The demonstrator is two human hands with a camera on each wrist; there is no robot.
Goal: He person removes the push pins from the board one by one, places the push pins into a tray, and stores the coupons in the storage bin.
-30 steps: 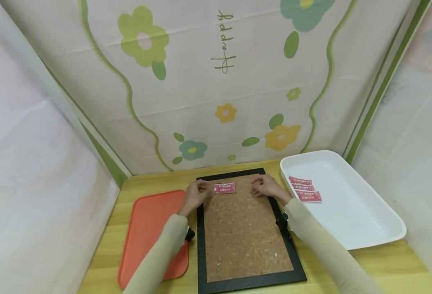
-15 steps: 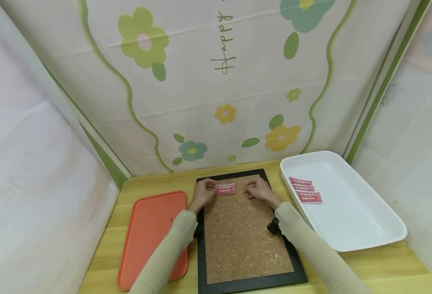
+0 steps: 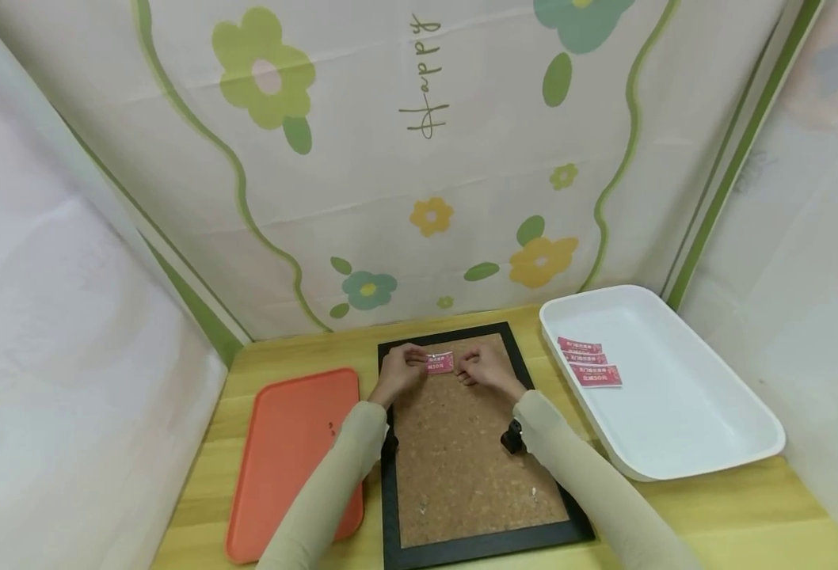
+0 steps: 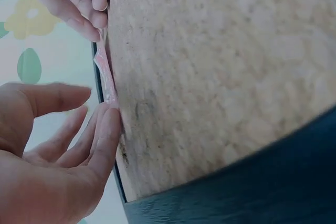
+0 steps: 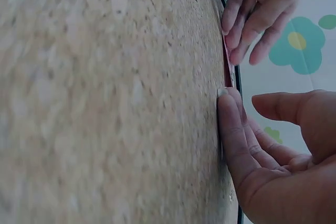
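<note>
A pink printed coupon (image 3: pixel 440 363) lies near the far end of a black-framed cork board (image 3: pixel 476 451). A small shiny spot shows at its top edge. My left hand (image 3: pixel 401 372) covers the coupon's left end. In the left wrist view, the left hand (image 4: pixel 63 156) touches the coupon (image 4: pixel 106 74) with its fingertips, thumb held apart. My right hand (image 3: pixel 489 369) is at the coupon's right end. Seen from the right wrist, the right hand (image 5: pixel 278 145) has its fingertips against the board beside the coupon, thumb apart from the fingers.
To the right, a white tray (image 3: pixel 676 412) holds several similar coupons (image 3: pixel 593 375) near its left wall. An orange tray (image 3: pixel 287 443) with tiny dark items lies left of the board. A floral cloth wall (image 3: pixel 362 174) rises behind the table.
Both hands have moved inward: the left slid right over the coupon's left end, and the right came left to its right edge. The head view has shifted slightly.
</note>
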